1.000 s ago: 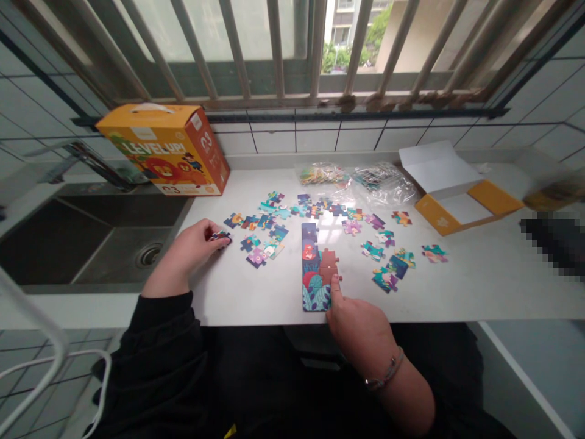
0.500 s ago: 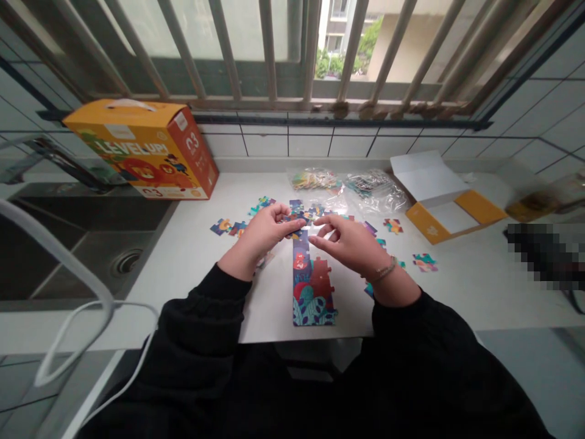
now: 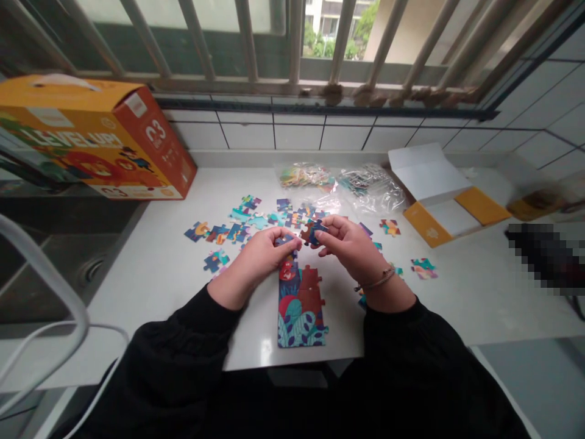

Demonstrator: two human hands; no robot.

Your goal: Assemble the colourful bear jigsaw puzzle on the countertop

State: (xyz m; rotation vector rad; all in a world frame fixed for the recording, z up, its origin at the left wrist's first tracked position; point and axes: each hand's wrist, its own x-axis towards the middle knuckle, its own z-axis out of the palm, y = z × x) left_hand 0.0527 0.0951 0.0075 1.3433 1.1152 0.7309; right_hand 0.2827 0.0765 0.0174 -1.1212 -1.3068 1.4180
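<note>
A dark blue and brown puzzle piece is pinched between the thumb and fingers of my right hand, raised above the counter. My left hand has its thumb and forefinger closed at the top of the joined puzzle section, gripping a dark blue puzzle piece there, partly hidden by the fingers. The joined section shows blue leaves, a red-brown area and a small red figure. Behind my hands lie several loose puzzle pieces, some covered by the right hand.
Clear bags of pieces lie at the back. An open orange-and-white box stands right. A large orange box is back left, beside the sink. A white cable loops at left. Loose pieces lie right.
My right hand now shows a dark blue and brown piece in its fingers, where no piece was clearly visible before. The left hand has come down to the joined section's top. The view has shifted.
</note>
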